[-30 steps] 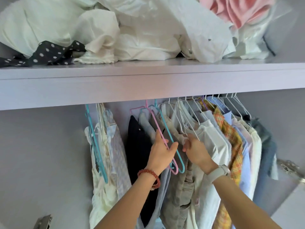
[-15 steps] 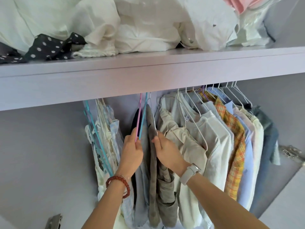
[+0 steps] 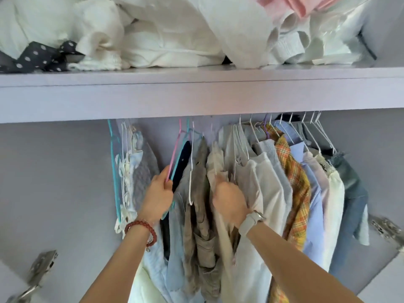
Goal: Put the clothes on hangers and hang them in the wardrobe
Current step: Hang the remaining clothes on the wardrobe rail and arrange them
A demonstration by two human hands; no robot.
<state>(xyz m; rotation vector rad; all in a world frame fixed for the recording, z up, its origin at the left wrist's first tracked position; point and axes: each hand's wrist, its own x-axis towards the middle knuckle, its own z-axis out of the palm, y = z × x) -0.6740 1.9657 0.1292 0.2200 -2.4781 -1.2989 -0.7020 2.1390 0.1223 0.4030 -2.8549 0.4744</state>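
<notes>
- The left hand (image 3: 157,194) grips the pink hanger (image 3: 174,153) and the teal hanger (image 3: 180,154) together near their lower ends; both hang empty from the rail, their hooks hidden behind the shelf (image 3: 196,92) edge.
- The right hand (image 3: 230,203) is blurred and pressed into a beige garment (image 3: 218,171); whether its fingers clutch the cloth cannot be told.
- The hung clothes fill the middle and right of the wardrobe: an olive garment (image 3: 202,193) just right of the empty hangers, then pale shirts, a plaid shirt (image 3: 294,189) and denim (image 3: 352,193) at the far right.
- The step looks like parting the row to make room or to free a hanger. It would go best by pushing the beige garment rightward at the shoulder while sliding the hangers left, lifting hooks straight up off the rail.
- A thin white wire hanger (image 3: 191,171) dangles between the hands and could snag.
- A quilted pale garment (image 3: 143,171) hangs apart on the left.
- White bundles (image 3: 153,40) and a polka-dot cloth (image 3: 39,57) crowd the shelf above.
</notes>
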